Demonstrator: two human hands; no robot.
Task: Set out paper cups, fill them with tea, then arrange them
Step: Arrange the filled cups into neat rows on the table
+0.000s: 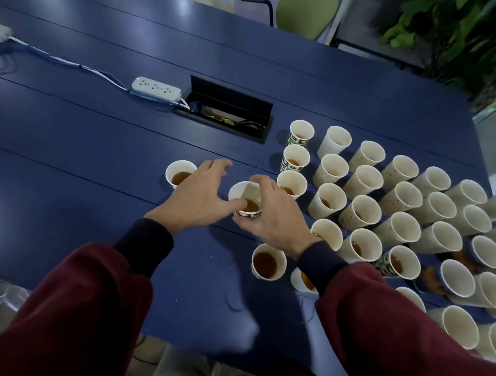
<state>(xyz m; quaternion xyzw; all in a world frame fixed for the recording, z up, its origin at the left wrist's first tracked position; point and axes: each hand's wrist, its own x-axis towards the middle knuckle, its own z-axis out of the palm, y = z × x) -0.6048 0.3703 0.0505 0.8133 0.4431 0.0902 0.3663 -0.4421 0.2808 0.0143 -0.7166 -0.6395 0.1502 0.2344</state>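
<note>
Head view: a green-and-black printed band is showing on four paper cups, among them the held cup (245, 194) and a printed cup (295, 159) at the far left corner of the main group. The print is too small and blurred to read.

On the blue table (72, 149), a white power strip (156, 88) is lying at far left. Its cable is running into an open cable box (228, 111) just to its right.

One lone cup (179, 172) with brown tea in it is standing left of the hands. The left hand (196, 196) is reaching forward with its fingers spread apart above the table, and its thumb is lying against the left side of the held cup.

The right hand (273, 218) is wrapping curled fingers round that cup from the right and near side, clamped on it. The cup is upright at the centre of the table, with tea in it. Both arms are wearing maroon sleeves (71, 308) with dark cuffs.

One more filled cup (268, 261) is standing alone, near the right wrist. Right of the hands, a packed block of cups (400, 228) is standing in diagonal rows. It numbers more than thirty, but blur at the right edge is preventing an exact count. Tea is showing in about ten of them.

One green chair (308, 2) and one leafy plant (451, 20) are standing beyond the far edge.
</note>
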